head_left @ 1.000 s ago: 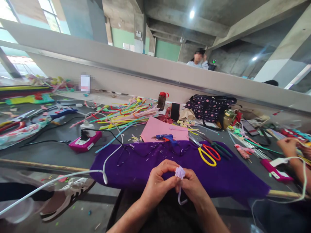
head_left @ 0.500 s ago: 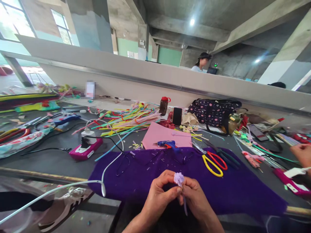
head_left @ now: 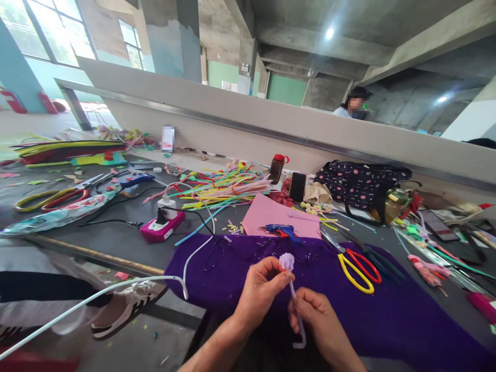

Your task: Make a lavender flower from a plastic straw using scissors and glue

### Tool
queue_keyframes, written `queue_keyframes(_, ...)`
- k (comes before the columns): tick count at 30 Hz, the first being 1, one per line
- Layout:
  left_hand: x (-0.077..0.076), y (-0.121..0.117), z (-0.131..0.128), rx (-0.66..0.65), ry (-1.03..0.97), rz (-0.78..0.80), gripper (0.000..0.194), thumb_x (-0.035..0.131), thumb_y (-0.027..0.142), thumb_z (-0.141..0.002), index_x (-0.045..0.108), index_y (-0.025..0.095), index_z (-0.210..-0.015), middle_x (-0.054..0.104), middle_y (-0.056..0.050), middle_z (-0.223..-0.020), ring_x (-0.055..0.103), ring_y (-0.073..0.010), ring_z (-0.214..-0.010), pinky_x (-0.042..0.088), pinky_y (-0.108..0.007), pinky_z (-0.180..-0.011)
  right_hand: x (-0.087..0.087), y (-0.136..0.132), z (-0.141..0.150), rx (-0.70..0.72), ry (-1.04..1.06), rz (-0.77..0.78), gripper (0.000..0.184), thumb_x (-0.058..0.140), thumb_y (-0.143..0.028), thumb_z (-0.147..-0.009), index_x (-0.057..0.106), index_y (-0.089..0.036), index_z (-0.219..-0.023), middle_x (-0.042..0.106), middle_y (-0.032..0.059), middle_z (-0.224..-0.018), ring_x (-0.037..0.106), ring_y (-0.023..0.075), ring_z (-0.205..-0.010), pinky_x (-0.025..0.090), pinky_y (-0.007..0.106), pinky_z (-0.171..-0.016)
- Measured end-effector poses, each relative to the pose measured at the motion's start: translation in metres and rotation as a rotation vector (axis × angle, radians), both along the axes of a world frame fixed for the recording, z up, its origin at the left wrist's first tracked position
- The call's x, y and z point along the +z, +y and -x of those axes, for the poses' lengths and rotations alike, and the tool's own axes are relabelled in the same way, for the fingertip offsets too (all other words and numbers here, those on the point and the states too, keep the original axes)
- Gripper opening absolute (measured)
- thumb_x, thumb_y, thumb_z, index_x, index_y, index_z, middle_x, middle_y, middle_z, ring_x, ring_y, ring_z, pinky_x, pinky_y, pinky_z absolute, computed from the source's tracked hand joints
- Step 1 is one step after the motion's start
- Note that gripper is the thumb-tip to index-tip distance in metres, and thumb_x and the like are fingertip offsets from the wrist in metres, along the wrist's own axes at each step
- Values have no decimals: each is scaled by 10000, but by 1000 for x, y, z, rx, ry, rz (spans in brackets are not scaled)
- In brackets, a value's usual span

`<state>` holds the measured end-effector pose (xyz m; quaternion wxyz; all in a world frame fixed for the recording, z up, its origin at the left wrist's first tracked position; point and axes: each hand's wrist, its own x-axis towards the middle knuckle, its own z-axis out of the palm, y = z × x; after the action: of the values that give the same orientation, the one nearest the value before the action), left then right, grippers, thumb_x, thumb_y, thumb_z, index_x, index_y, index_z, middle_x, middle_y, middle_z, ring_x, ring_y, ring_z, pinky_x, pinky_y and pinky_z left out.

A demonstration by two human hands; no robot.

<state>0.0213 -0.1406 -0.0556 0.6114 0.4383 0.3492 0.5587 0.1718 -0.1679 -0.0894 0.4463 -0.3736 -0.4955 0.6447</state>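
Observation:
A lilac pipe-cleaner flower (head_left: pixel 287 261) with a bunched head and a long stem is held over the purple cloth (head_left: pixel 240 274). Just under the head, my left hand (head_left: pixel 263 287) pinches it between thumb and fingers. My right hand (head_left: pixel 313 312) is closed around the stem lower down, and the bent stem end hangs below it. Beyond the hands lies a blue glue gun (head_left: pixel 282 230) on a pink sheet (head_left: pixel 263 212). Scissors with red and yellow handles (head_left: pixel 356 268) rest on the cloth to the right.
A magenta power strip (head_left: pixel 161 227) with a white plug and cables sits to the left. Several pipe cleaners (head_left: pixel 228 186) lie in a pile behind. A bottle (head_left: pixel 277 169), a phone (head_left: pixel 297 187) and a dotted bag (head_left: pixel 352 186) stand at the back. A white cable (head_left: pixel 116 299) crosses the table's front edge.
My right hand has slid down the stem, away from the flower head. My left hand keeps its pinch under the head. The view has turned left.

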Motion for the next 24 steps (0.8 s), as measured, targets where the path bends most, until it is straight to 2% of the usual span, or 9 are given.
queue_keyframes(6,9,12,10,111,-1,-28,145,699,218,-663,581,134,-664,601,12,-612,490,-84,-580,365,-190,-574,-15,-15,-8,101,-192,40,392,564,-519,-789,586,-141,-686,587,-2,-523,480,76,-433,354,187,-454)
queue_keyframes(8,11,16,11,140,22,-44,145,695,217,-659,576,134,-662,590,14,-604,480,-82,-565,357,-190,-558,-18,-20,-15,150,-268,30,403,550,-540,-786,607,-145,-729,629,25,-601,508,89,-467,354,191,-456)
queue_keyframes(10,12,18,10,153,55,-53,144,691,216,-657,571,136,-662,577,18,-596,469,-80,-550,349,-192,-542,-15,-24,-22,126,-373,-42,377,547,-527,-790,639,-163,-828,671,55,-742,567,125,-566,394,211,-500)
queue_keyframes(13,11,17,7,149,123,-62,133,677,211,-663,565,139,-660,559,24,-583,453,-78,-532,338,-192,-521,5,-24,-31,31,-519,-219,315,524,-464,-824,648,-204,-953,677,62,-869,613,180,-726,453,258,-624)
queue_keyframes(18,11,12,3,98,233,-104,105,651,212,-685,577,138,-673,563,13,-599,480,-97,-560,366,-206,-544,53,-6,-26,-74,-538,-282,249,561,-363,-835,608,-237,-1045,650,48,-967,597,186,-834,451,284,-749)
queue_keyframes(19,12,11,4,98,248,-112,103,649,213,-687,579,137,-676,564,11,-608,480,-98,-567,369,-207,-549,60,1,-22,-102,-503,-288,272,578,-352,-827,589,-243,-1076,638,45,-988,582,181,-842,448,274,-734)
queue_keyframes(21,13,10,7,97,274,-119,103,647,216,-688,583,135,-682,565,9,-620,474,-98,-571,372,-206,-550,69,15,-12,-100,-401,-292,351,625,-343,-794,552,-250,-1125,616,32,-998,546,140,-737,432,233,-621)
queue_keyframes(24,12,6,13,101,306,-111,106,638,223,-693,582,135,-677,561,11,-606,463,-97,-556,367,-206,-537,71,34,2,-43,-241,-266,447,687,-336,-739,536,-246,-1150,601,1,-861,506,113,-664,396,201,-541)
